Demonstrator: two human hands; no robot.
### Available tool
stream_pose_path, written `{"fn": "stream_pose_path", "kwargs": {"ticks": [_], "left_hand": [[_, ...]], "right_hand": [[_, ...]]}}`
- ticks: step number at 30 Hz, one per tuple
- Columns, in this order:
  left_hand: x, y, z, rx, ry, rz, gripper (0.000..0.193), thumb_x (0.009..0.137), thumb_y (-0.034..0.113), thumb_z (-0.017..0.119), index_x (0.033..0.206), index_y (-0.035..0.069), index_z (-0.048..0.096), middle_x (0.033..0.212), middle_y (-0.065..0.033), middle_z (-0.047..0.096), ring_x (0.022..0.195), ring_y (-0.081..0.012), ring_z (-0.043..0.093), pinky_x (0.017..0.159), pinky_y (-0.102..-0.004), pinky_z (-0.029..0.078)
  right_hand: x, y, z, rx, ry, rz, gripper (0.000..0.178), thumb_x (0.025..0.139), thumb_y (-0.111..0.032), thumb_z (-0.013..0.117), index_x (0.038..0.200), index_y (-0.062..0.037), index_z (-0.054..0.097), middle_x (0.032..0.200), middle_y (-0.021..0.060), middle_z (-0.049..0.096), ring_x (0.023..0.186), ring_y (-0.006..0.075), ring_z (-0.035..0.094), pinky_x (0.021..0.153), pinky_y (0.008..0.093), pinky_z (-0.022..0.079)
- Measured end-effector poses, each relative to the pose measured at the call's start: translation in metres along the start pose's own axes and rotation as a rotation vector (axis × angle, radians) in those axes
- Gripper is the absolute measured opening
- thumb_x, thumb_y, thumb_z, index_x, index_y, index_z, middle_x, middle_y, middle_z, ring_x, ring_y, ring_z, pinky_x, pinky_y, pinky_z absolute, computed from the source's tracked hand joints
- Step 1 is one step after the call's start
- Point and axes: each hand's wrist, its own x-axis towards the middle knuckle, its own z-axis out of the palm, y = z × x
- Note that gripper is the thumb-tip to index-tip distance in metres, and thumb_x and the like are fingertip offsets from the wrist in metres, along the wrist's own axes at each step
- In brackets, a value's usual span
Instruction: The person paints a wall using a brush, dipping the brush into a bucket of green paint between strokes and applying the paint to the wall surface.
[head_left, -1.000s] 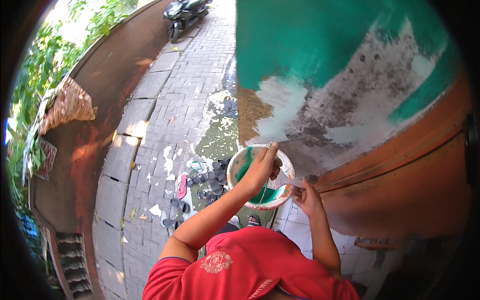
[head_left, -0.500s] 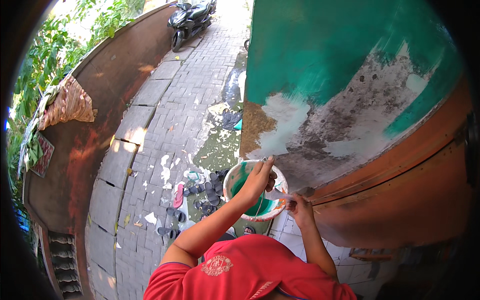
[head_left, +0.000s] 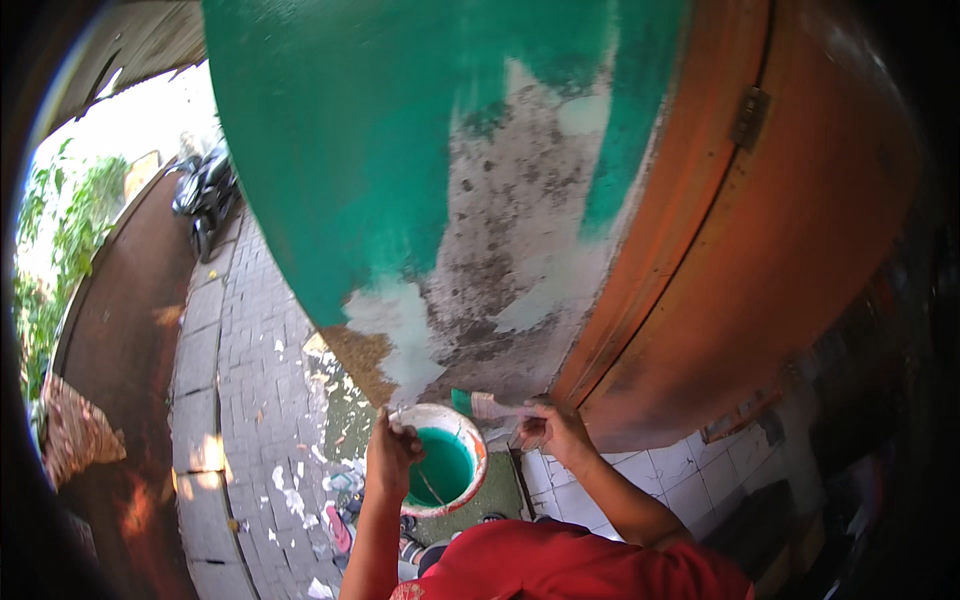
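Observation:
My left hand (head_left: 393,455) grips the left side of a white paint bucket (head_left: 477,440), its fingers curled at the rim. Green paint (head_left: 443,465) lies inside the bucket, and its pale rim is smeared with orange. A thin wire handle hangs across the bucket's mouth. To the right, my right hand (head_left: 558,430) is closed round the handle of a paintbrush (head_left: 485,404). The brush points left, above and just right of the bucket, with wet green paint on its bristle tip. Before it stands a partly painted wall (head_left: 520,190), green above with a bare, stained grey patch.
An orange-brown door (head_left: 740,260) with a hinge borders the wall on the right, above white floor tiles (head_left: 665,465). Sandals (head_left: 338,528) and paint flakes lie on the paving by the bucket. Down the lane at left stands a motorbike (head_left: 205,190), beside a low brown wall (head_left: 120,310).
The view has swung right toward the wall. My right hand has lifted the paintbrush out of the bucket to its right, while my left hand stays at the bucket.

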Motion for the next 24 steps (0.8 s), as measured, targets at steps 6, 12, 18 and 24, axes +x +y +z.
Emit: {"fn": "stream_pose_path", "kwargs": {"ticks": [6, 12, 18, 24], "left_hand": [[0.005, -0.011, -0.017, -0.005, -0.009, 0.012, 0.036, 0.096, 0.048, 0.046, 0.078, 0.017, 0.042, 0.072, -0.0023, 0.049, 0.06, -0.0149, 0.045, 0.055, -0.0306, 0.034], [0.005, -0.017, -0.043, 0.0, 0.073, 0.038, 0.037, 0.095, 0.048, 0.049, 0.075, 0.017, 0.043, 0.071, -0.0026, 0.049, 0.058, -0.0152, 0.046, 0.054, -0.0303, 0.034], [0.007, -0.019, -0.071, -0.019, 0.129, 0.028, 0.037, 0.094, 0.048, 0.051, 0.075, 0.018, 0.043, 0.069, -0.0021, 0.049, 0.058, -0.0148, 0.046, 0.054, -0.0303, 0.034], [0.003, -0.019, -0.08, 0.0, 0.206, 0.04, 0.037, 0.093, 0.049, 0.052, 0.076, 0.018, 0.042, 0.068, -0.0015, 0.048, 0.056, -0.0147, 0.045, 0.053, -0.0303, 0.034]], "right_hand": [[-0.005, -0.114, -0.002, -0.276, 0.129, -0.424, 0.022, 0.093, -0.009, 0.054, 0.105, 0.0066, 0.063, 0.088, 0.016, 0.069, 0.071, 0.0203, 0.069, 0.067, 0.0295, 0.058], [-0.017, -0.224, 0.019, -0.613, 0.247, -0.713, 0.021, 0.089, -0.005, 0.059, 0.107, 0.0056, 0.065, 0.088, 0.0135, 0.07, 0.072, 0.0154, 0.068, 0.067, 0.0259, 0.056], [-0.008, -0.29, 0.045, -0.741, 0.279, -0.848, 0.02, 0.084, -0.005, 0.064, 0.101, 0.0059, 0.067, 0.072, 0.0053, 0.065, 0.063, 0.0092, 0.059, 0.058, 0.0217, 0.047], [0.008, -0.383, 0.075, -1.027, 0.272, -1.15, 0.019, 0.085, -0.014, 0.064, 0.099, -0.0025, 0.072, 0.072, 0.0033, 0.067, 0.062, 0.0076, 0.059, 0.06, 0.0231, 0.047]]}}
